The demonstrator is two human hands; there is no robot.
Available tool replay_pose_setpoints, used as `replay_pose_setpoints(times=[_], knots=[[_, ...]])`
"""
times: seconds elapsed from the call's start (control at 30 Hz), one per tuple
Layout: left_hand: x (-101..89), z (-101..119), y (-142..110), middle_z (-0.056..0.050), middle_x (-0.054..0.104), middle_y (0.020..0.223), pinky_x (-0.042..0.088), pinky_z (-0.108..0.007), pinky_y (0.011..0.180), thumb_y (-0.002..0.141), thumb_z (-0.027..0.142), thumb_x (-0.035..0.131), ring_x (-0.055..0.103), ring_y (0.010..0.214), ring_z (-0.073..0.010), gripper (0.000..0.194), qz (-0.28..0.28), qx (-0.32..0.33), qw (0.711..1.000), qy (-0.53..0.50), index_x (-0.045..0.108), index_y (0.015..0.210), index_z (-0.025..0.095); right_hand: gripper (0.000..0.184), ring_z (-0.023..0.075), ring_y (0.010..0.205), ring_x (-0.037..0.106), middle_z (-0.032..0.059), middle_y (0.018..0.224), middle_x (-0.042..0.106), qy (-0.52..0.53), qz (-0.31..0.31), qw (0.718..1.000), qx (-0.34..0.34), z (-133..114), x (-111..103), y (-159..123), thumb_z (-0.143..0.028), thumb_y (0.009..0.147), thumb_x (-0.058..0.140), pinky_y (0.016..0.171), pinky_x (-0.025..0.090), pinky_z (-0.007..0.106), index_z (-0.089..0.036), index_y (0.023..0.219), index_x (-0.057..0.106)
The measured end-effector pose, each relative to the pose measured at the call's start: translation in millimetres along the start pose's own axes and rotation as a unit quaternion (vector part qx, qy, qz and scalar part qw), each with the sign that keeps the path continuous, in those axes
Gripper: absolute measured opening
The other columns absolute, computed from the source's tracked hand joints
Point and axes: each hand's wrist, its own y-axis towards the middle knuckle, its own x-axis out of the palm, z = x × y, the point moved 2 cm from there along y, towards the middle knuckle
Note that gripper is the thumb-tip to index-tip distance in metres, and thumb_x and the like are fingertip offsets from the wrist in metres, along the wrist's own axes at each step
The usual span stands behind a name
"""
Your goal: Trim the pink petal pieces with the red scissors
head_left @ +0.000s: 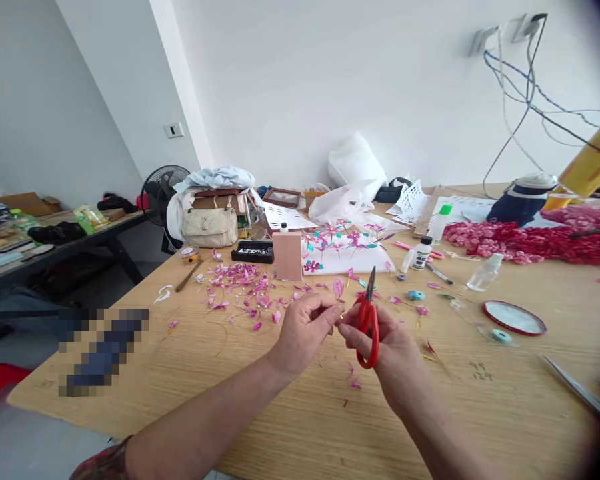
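Note:
My left hand (305, 331) is closed in a pinch on the thin stem of a pink petal (338, 287), which stands up just above the fingertips. Close beside it, my right hand (380, 337) is wrapped round a pair of red-handled scissors (369, 320), whose dark blades point up and away from me. The right fingertips nearly meet the left ones at the stem; whether they also grip it I cannot tell. Many loose pink petals (245, 283) with fine wires lie on the table beyond my left hand. Finished-looking pink and teal flowers (350, 240) rest on white paper behind.
A wooden block (287, 257) stands near a black case (253, 251). To the right are a glue bottle (421, 253), a spray bottle (485, 273), a round red-rimmed lid (514, 317), tape rolls (416, 295) and large scissors (580, 388). A beige bag (210, 228) sits at back left.

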Motion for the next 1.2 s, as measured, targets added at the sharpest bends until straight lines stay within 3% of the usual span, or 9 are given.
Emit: replay_pose_setpoints(times=[0.2,0.4,0.6,0.87,1.03,1.2], knots=[[-6.4,-7,-13,0.004,0.045,0.052,0.028,-0.02,0.04,0.079,0.038,0.056,0.036,0.043,-0.0061,0.023,-0.014,-0.047,0.998,-0.029,0.056,0.071,0.016,0.031,0.0118,0.051,0.05,-0.0016,0.064,0.056,0.005,0.026,1.0,0.008,14,1,-5,-0.037,0.058,0.076,0.045,0.041,0.023,-0.019,0.073,0.056],[-13.2,1,-28,-0.001,0.055,0.074,0.035,-0.018,0.048,0.076,0.035,0.061,0.049,0.063,-0.0084,0.022,0.018,-0.11,0.987,-0.113,0.059,0.083,0.015,0.03,0.0116,0.051,0.049,-0.0019,0.062,0.057,-0.011,0.0,0.998,0.059,21,-1,-17,-0.035,0.058,0.076,0.045,0.04,0.022,-0.019,0.075,0.058],[-11.9,5,-32,0.002,0.051,0.058,0.032,-0.018,0.046,0.075,0.031,0.062,0.042,0.051,-0.0059,0.018,0.035,-0.114,0.987,-0.105,0.06,0.078,0.014,0.028,0.0106,0.051,0.048,-0.0033,0.061,0.056,-0.007,-0.028,0.995,0.095,20,4,-25,-0.033,0.059,0.076,0.049,0.04,0.022,-0.019,0.075,0.057],[-13.7,7,-37,0.002,0.051,0.056,0.031,-0.02,0.046,0.074,0.032,0.063,0.041,0.049,-0.0063,0.019,0.037,-0.122,0.988,-0.088,0.061,0.074,0.013,0.031,0.0109,0.053,0.047,-0.0024,0.063,0.056,0.005,-0.047,0.994,0.1,40,1,-26,-0.036,0.06,0.076,0.048,0.039,0.021,-0.02,0.079,0.059],[-12.5,6,-38,0.001,0.052,0.055,0.031,-0.019,0.044,0.072,0.031,0.065,0.043,0.05,-0.0067,0.019,0.039,-0.128,0.986,-0.101,0.062,0.074,0.012,0.031,0.0104,0.052,0.045,-0.0031,0.062,0.055,0.0,-0.058,0.994,0.097,40,2,-29,-0.037,0.06,0.076,0.046,0.038,0.02,-0.02,0.077,0.058],[-15.4,9,-40,0.002,0.054,0.057,0.031,-0.016,0.042,0.071,0.025,0.067,0.046,0.049,-0.0051,0.014,0.037,-0.14,0.97,-0.196,0.06,0.07,0.013,0.028,0.0123,0.053,0.047,-0.0026,0.061,0.051,-0.063,-0.073,0.994,0.055,27,0,-32,-0.045,0.071,0.064,0.047,0.039,0.023,-0.019,0.076,0.055]])
